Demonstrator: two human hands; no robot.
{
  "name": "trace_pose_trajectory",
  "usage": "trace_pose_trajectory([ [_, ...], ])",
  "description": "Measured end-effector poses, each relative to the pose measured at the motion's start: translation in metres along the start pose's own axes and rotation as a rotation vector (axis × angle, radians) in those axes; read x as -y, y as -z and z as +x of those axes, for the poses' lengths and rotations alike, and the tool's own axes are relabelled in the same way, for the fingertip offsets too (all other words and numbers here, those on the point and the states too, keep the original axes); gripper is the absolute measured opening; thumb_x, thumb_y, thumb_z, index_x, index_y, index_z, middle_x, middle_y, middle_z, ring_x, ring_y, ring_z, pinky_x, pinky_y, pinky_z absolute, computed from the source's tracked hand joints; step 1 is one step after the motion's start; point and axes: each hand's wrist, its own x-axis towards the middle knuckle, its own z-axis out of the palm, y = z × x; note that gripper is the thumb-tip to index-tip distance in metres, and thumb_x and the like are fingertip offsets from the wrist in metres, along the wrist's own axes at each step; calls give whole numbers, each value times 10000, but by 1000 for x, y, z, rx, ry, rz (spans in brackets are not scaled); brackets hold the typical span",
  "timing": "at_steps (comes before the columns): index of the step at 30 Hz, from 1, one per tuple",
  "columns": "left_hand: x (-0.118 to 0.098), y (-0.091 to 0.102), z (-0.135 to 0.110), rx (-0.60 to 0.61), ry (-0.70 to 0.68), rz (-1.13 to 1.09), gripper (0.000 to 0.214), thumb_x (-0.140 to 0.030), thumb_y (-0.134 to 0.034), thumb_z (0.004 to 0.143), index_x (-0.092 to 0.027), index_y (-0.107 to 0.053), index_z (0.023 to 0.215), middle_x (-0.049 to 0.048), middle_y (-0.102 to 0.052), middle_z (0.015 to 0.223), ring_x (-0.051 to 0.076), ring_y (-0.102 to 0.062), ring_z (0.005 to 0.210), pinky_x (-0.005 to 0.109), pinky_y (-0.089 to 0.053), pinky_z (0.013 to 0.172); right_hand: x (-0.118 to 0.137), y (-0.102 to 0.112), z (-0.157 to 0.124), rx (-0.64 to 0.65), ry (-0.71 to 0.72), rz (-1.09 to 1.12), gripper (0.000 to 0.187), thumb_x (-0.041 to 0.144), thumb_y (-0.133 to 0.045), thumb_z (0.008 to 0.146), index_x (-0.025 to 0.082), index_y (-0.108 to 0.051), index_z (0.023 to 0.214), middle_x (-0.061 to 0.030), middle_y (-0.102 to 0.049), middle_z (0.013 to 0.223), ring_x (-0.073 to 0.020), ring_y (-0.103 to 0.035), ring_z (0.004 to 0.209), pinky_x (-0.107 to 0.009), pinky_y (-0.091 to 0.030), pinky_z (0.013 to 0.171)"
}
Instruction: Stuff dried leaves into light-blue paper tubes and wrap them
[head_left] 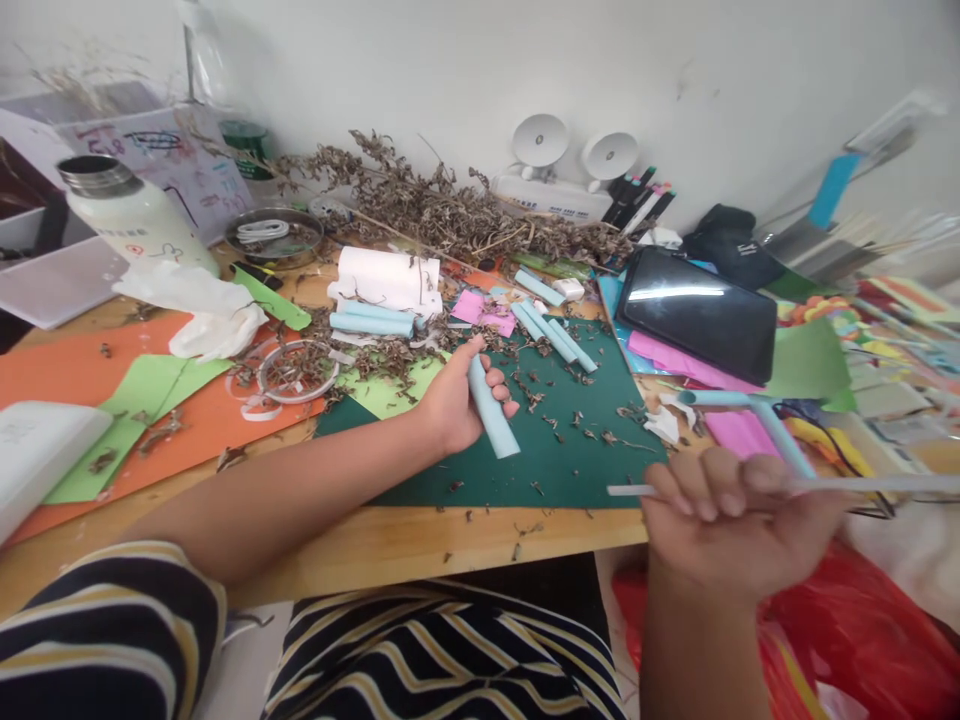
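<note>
The left hand (457,405) has its fingers curled around a pale blue tube (495,415) above the green mat (592,480); the right hand (731,525) grips a thin whitish stick (900,484) near the worktop (352,545) edge.

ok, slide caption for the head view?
Left hand holds a light-blue tube over a green mat; right hand grips a thin whitish stick.
</note>
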Motion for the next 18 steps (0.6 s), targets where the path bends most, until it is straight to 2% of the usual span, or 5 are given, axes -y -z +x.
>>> trace_pose_trajectory([
  [4,2,3,0,23,16,42,230,-353,-398,770,-180,-358,623,-65,-375,464,73,-400,396,236,-434,447,-23,-3,-14,-10,-64,65,318,473,-526,700,191,-517,553,70,-238,416,-46,-200,364,-183,-149,358],
  [6,6,5,-2,70,-40,126,196,-325,-411,749,-181,-354,627,-68,-378,463,73,-400,403,231,-427,447,-26,-1,-15,-13,-93,69,294,448,-520,715,190,-514,574,73,-232,427,-43,-197,368,-176,-158,363],
  [10,16,10,-11,306,-252,568,144,-271,-478,694,-176,-380,647,-69,-417,457,70,-408,408,202,-382,437,-12,0,-7,38,-101,77,363,497,-488,718,183,-448,542,75,-193,426,-42,-162,361,-178,-140,348],
  [15,31,15,-26,573,-356,1183,164,-257,-541,654,-154,-420,613,-51,-426,530,44,-360,470,172,-315,464,20,-32,7,325,-2,78,527,526,-423,747,166,-154,471,69,-88,416,-55,-78,342,-216,-177,333],
  [18,35,16,-28,654,-403,1320,145,-244,-532,648,-150,-433,600,-53,-423,530,41,-353,481,164,-305,471,25,-62,9,554,-30,-166,569,614,-305,754,165,-107,466,62,-40,399,-65,-94,311,-231,-214,314],
])
